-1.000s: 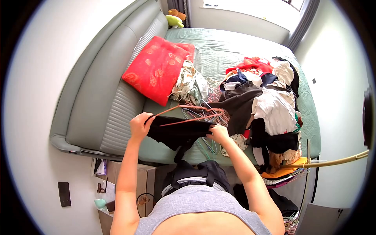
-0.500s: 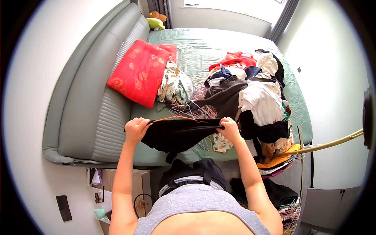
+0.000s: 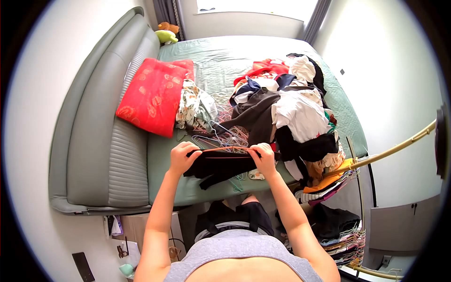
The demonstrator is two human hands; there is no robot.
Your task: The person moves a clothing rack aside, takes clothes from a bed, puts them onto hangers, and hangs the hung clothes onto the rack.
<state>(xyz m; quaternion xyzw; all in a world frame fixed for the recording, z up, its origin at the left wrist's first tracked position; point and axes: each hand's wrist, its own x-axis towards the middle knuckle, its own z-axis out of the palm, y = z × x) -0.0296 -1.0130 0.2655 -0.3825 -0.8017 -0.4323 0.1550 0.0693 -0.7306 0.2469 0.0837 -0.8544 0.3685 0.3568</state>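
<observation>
A black garment [image 3: 218,165] hangs between my two hands above the near side of the bed. My left hand [image 3: 184,158] is closed on its left end, and my right hand [image 3: 263,157] is closed near its right end. An orange hanger [image 3: 231,148] runs along the garment's top edge, between the hands. Just beyond lies a tangle of hangers [image 3: 224,135] on the bed. To its right rises a heap of clothes [image 3: 300,115], with white, black, red and dark grey pieces.
The green-covered bed [image 3: 211,56] has a grey headboard [image 3: 94,141] at left. A red pillow [image 3: 152,96] lies against it. Hung clothes [image 3: 338,225] and a yellow rail [image 3: 394,145] stand at the right. A bedside cabinet [image 3: 136,225] is at lower left.
My hands have come closer together, and the garment sags less wide between them. The orange hanger now lies along the garment's top edge. The view has shifted, so the bed appears further left.
</observation>
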